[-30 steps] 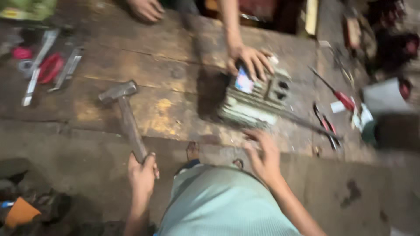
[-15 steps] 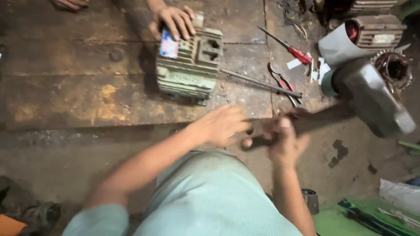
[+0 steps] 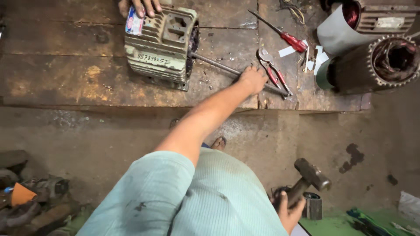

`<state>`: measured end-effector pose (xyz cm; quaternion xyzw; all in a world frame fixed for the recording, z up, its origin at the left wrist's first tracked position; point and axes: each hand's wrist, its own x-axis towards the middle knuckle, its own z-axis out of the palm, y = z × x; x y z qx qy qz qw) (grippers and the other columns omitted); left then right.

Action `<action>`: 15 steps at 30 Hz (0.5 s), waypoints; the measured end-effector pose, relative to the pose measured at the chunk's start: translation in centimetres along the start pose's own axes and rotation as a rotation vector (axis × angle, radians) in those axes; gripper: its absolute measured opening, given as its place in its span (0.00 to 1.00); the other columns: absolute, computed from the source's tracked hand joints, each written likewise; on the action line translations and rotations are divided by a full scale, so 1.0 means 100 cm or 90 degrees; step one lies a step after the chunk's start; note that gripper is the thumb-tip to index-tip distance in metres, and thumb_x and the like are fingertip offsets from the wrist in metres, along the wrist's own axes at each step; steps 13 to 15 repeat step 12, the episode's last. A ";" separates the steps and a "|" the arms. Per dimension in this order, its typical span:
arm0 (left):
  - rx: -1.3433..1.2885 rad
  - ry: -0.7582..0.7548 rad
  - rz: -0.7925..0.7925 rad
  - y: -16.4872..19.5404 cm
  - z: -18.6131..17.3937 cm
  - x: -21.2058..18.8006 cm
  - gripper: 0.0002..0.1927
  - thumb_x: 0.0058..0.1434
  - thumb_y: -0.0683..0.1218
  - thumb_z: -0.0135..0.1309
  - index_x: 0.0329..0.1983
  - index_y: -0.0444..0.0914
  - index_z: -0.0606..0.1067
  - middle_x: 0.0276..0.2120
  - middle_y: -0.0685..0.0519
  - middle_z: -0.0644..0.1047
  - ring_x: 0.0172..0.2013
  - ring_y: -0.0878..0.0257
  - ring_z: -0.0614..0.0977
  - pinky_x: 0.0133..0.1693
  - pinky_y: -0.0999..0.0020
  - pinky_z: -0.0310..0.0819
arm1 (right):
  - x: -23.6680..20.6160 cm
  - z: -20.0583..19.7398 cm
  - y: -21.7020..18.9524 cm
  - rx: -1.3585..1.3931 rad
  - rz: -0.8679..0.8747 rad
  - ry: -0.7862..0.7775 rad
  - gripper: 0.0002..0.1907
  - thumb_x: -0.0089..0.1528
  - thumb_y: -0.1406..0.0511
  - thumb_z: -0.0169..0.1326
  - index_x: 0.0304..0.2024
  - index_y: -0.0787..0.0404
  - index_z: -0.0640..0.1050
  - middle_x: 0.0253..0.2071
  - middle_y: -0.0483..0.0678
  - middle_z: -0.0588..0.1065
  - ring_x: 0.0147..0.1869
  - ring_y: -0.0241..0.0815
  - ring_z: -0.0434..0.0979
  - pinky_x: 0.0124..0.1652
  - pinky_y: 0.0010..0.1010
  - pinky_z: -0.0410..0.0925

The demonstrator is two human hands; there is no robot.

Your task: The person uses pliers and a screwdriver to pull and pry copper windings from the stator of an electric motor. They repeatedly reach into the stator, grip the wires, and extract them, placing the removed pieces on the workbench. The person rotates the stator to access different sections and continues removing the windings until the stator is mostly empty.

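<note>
workbench (image 3: pixel 65 83): left hand (image 3: pixel 253 79) on rod (image 3: pixel 218 66); right hand (image 3: pixel 288 213) grips hammer (image 3: pixel 308 177).

Long steel rod (image 3: pixel 227 70) on bench, hammer (image 3: pixel 306 179) held low

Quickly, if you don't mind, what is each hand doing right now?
Left hand: closed on the metal rod by the motor housing.
Right hand: closed around the hammer handle.
</note>
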<state>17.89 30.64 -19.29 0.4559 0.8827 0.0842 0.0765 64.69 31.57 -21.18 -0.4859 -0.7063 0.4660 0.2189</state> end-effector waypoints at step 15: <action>-0.109 0.189 -0.015 -0.002 -0.089 0.028 0.18 0.50 0.58 0.62 0.30 0.39 0.82 0.29 0.41 0.81 0.33 0.41 0.84 0.36 0.46 0.79 | 0.081 -0.063 0.000 0.249 0.302 -0.037 0.12 0.65 0.65 0.53 0.43 0.58 0.63 0.26 0.46 0.69 0.21 0.39 0.66 0.19 0.31 0.60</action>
